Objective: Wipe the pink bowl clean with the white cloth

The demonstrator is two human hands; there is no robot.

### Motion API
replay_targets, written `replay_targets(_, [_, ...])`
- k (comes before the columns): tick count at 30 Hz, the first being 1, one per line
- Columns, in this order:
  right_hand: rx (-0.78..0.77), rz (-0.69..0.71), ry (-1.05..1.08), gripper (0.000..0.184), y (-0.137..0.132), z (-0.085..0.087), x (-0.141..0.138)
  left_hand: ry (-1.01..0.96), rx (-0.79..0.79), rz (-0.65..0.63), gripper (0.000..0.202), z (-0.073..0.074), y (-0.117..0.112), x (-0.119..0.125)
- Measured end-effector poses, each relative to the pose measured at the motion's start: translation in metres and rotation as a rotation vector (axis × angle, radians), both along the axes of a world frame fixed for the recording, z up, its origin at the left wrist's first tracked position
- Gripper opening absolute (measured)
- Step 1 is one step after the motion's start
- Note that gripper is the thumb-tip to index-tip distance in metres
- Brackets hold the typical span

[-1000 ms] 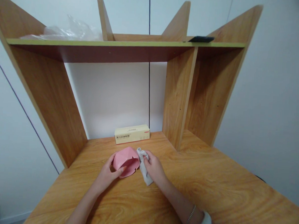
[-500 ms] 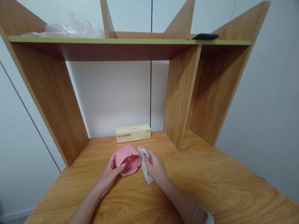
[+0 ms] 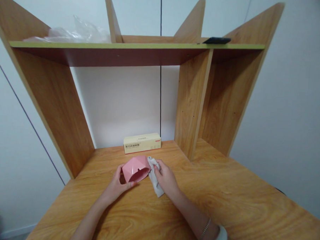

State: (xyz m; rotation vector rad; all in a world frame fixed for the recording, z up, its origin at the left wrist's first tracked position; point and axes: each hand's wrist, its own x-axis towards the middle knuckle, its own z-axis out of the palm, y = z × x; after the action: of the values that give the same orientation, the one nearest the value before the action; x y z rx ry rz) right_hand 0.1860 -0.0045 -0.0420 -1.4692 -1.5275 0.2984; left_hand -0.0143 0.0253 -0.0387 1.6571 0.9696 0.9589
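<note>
My left hand (image 3: 119, 184) grips a glossy pink ashtray (image 3: 135, 165) from its left side, thumb along the lower rim. The ashtray has faceted walls and small notches in its rim; it is tilted so that its hollow faces down towards me. A crumpled light grey cloth (image 3: 154, 180) is pinched in my right hand (image 3: 166, 177). The top of this cloth touches the ashtray's right side, while its lower end hangs down near the tabletop. Some of the fingers on both hands are hidden.
Behind the ashtray, a long cream box (image 3: 142, 143) with printed lettering lies on the wooden desk (image 3: 212, 193). Upright wooden panels (image 3: 192, 103) carry a shelf (image 3: 142, 45) above. Up there are clear plastic wrapping (image 3: 79, 31) and a flat dark object (image 3: 217, 40).
The ashtray has been turned in my left hand, so more of its outer wall shows and less of its hollow. My left thumb has shifted from inside to the lower rim.
</note>
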Motion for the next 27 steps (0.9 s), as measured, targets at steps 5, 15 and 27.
replay_targets(5, [0.104, 0.094, -0.028, 0.03, -0.007, 0.007, -0.009, 0.086, 0.057, 0.058, 0.069, -0.001, 0.004, -0.002])
replay_targets(15, [-0.033, -0.053, -0.076, 0.026, -0.003, 0.0, -0.004, 0.282, 0.153, 0.187, 0.078, -0.014, 0.011, -0.003])
replay_targets(27, [-0.011, 0.07, -0.093, 0.028, -0.002, 0.0, -0.005, 0.107, 0.349, 0.227, 0.056, -0.002, 0.007, -0.003])
